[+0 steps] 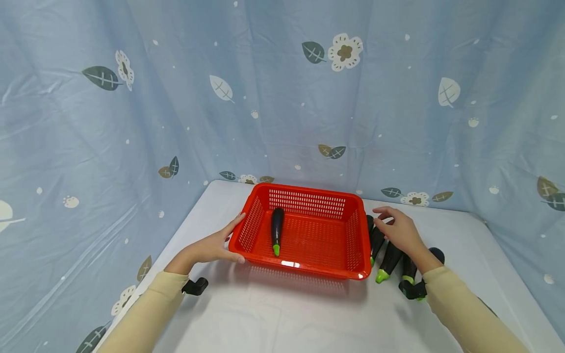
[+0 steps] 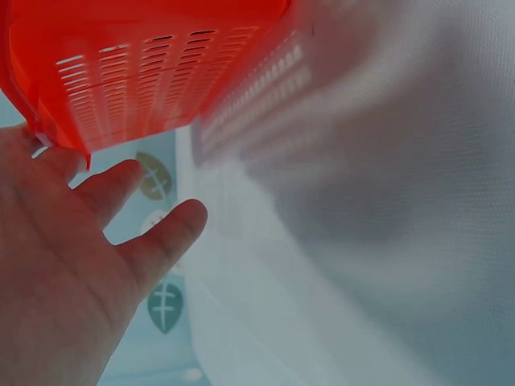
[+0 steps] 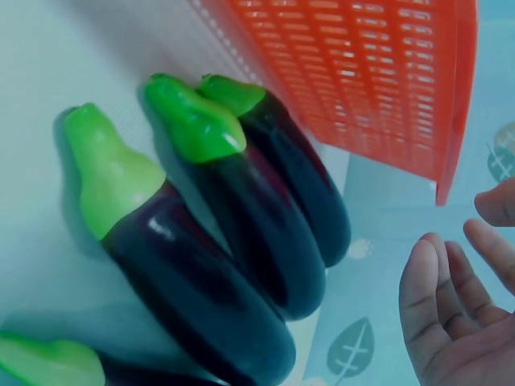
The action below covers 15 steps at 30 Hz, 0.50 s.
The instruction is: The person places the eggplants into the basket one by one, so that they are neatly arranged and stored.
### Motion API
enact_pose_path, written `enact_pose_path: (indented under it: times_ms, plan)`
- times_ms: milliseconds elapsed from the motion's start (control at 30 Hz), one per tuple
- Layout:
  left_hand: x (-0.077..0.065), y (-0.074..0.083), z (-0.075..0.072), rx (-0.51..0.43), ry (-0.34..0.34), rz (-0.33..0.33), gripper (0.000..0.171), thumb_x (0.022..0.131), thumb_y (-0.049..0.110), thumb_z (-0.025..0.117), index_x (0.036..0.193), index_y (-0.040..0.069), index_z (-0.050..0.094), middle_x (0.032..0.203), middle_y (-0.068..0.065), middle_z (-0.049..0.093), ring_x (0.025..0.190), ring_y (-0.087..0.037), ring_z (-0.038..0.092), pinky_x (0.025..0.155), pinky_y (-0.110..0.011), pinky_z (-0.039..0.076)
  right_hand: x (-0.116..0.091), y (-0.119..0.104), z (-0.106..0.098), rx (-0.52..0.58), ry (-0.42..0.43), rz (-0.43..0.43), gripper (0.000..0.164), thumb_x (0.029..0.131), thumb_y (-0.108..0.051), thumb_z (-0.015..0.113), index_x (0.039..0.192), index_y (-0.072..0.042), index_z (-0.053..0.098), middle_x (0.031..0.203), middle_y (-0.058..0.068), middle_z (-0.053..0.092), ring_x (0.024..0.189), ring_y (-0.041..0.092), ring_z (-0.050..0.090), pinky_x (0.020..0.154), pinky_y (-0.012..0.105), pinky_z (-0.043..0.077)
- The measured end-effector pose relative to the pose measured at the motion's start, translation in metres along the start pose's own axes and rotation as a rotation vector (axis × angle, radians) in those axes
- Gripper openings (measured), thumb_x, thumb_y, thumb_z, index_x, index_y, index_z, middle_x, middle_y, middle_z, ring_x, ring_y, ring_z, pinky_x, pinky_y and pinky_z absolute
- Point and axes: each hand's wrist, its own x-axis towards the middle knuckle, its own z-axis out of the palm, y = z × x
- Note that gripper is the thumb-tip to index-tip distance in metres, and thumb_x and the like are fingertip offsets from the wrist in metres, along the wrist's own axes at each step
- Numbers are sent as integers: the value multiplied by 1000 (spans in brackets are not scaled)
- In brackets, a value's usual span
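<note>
A red plastic basket (image 1: 313, 245) with slotted walls stands on the white table. One dark purple eggplant (image 1: 276, 226) lies inside it toward the left, green stem end to the front. My left hand (image 1: 211, 248) is spread against the basket's left side, its fingers extended at the rim in the left wrist view. Right of the basket, my right hand (image 1: 399, 233) hovers above several eggplants (image 1: 391, 258), fingers loosely bent with nothing between them. The right wrist view shows a thick eggplant (image 3: 201, 281) beside two slimmer ones close to the basket wall (image 3: 362, 72).
A white cloth (image 1: 265, 318) covers the table. Behind and to the left hangs a blue curtain (image 1: 282, 98) with leaf and flower prints. Another eggplant (image 1: 437, 255) lies farther right, partly hidden by my right wrist.
</note>
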Motion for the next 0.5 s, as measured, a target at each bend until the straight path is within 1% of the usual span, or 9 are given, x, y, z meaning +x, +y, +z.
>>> enact_pose_path:
  times_ms: [233, 300, 500]
  plan:
    - [0, 1, 0, -3, -1, -11, 123, 78, 42, 87, 165, 31, 0, 171, -8, 5, 147, -44, 29, 111, -64, 36, -6, 11, -2, -21, 9, 23, 43, 102, -24, 61, 139, -4, 56, 120, 24, 62, 93, 32, 65, 69, 36, 61]
    - [0, 0, 0, -1, -3, -3, 123, 78, 41, 87, 165, 30, 0, 171, -8, 5, 147, -44, 29, 111, -64, 35, -8, 16, -2, -29, 7, 28, 43, 102, -23, 61, 139, -3, 56, 120, 23, 62, 94, 33, 65, 70, 37, 62]
    - [-1, 1, 1, 15, -7, -8, 123, 79, 44, 86, 165, 31, 0, 171, -5, 2, 148, -43, 28, 112, -65, 34, -17, 28, -3, -57, 15, 17, 42, 101, -24, 62, 137, -2, 57, 117, 22, 63, 93, 33, 66, 69, 36, 61]
